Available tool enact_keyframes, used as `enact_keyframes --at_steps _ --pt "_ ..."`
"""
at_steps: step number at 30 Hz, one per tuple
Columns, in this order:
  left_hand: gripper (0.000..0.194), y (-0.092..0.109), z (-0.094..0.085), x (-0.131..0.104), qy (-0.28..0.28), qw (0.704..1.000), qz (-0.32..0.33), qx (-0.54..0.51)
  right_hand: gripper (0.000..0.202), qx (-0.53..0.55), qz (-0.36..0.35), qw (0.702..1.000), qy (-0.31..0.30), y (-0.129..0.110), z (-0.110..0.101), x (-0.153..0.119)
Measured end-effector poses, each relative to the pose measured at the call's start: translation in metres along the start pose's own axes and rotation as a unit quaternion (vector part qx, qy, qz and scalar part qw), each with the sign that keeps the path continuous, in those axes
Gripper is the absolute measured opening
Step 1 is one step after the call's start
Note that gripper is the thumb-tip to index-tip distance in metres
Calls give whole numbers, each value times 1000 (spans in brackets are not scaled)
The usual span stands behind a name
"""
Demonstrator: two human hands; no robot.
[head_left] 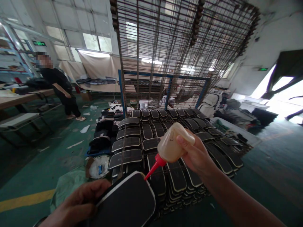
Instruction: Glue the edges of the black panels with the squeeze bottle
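My right hand (195, 151) is closed around a translucent squeeze bottle (171, 143) of amber liquid, tipped downward. Its red nozzle (152, 167) points at the upper right edge of a dark panel (127, 201) with rounded corners, the tip at or very near the rim. A pale line runs along the panel's edge. My left hand (82, 198) grips that panel by its left side, thumb on top. Right behind, many similar black panels (126, 157) with pale rims lie in stacked rows on a wire rack.
Upright wire mesh shelves (165, 41) on a blue frame rise behind the panels. A person (59, 82) in dark clothes stands at the left by a table (28, 99). A round container (99, 167) and a green sack (68, 186) sit at lower left; a white bin (248, 138) stands right.
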State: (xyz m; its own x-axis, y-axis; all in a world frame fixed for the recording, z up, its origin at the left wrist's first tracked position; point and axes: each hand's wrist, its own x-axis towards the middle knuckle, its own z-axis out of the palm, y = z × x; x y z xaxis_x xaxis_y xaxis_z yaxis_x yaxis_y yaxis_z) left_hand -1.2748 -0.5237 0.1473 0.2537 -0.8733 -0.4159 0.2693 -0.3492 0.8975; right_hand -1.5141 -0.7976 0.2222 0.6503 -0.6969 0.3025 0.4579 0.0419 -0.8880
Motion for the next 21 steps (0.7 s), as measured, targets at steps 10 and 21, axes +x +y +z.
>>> enact_keyframes --at_steps 10,21 --pt "28 -3 -2 -2 17 997 9 -70 34 9 -2 1000 7 0 -6 -11" --pt "43 11 24 -13 78 975 13 -206 41 4 -6 996 86 4 -9 -19"
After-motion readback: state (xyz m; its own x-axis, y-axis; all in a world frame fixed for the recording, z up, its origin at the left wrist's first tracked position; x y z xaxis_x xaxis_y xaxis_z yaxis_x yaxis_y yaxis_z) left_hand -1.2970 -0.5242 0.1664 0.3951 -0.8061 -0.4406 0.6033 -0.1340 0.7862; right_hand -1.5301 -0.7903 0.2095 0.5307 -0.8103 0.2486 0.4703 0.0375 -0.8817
